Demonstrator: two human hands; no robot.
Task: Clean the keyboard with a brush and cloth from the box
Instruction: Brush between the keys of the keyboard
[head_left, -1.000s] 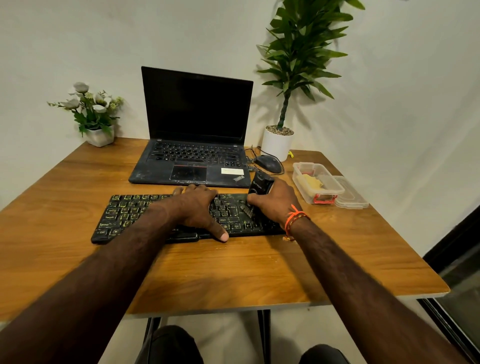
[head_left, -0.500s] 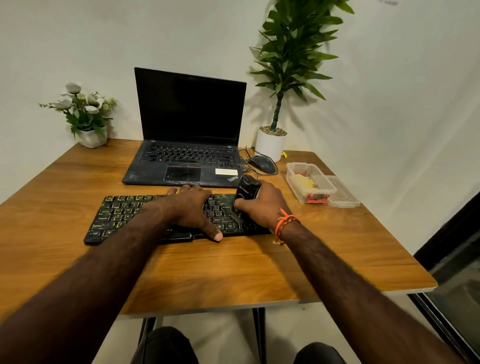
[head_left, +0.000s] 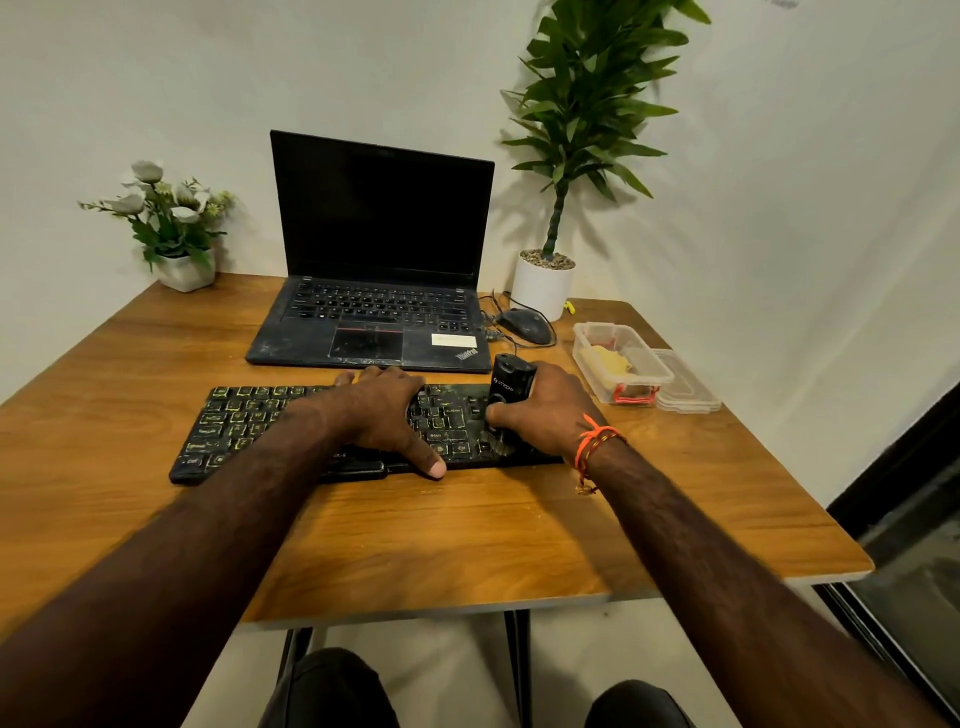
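Note:
A black keyboard (head_left: 244, 426) with dusty yellow-marked keys lies across the wooden table (head_left: 415, 540), in front of the laptop. My left hand (head_left: 384, 415) rests flat on its middle, thumb at the front edge. My right hand (head_left: 550, 410) grips a black brush (head_left: 511, 387) by its chunky handle, bristles down on the keyboard's right end. A clear plastic box (head_left: 621, 364) with a yellow cloth (head_left: 610, 358) inside stands to the right, its lid (head_left: 688, 389) beside it.
An open black laptop (head_left: 374, 291) sits behind the keyboard, with a wired mouse (head_left: 522, 325) at its right. A tall potted plant (head_left: 545, 280) stands at the back right and a small flower pot (head_left: 182, 265) at the back left. The table's right edge is near the box.
The brush in my right hand has slid a little leftward and nearer along the keyboard's right end. My left hand stays on the keys. The camera view shifted slightly.

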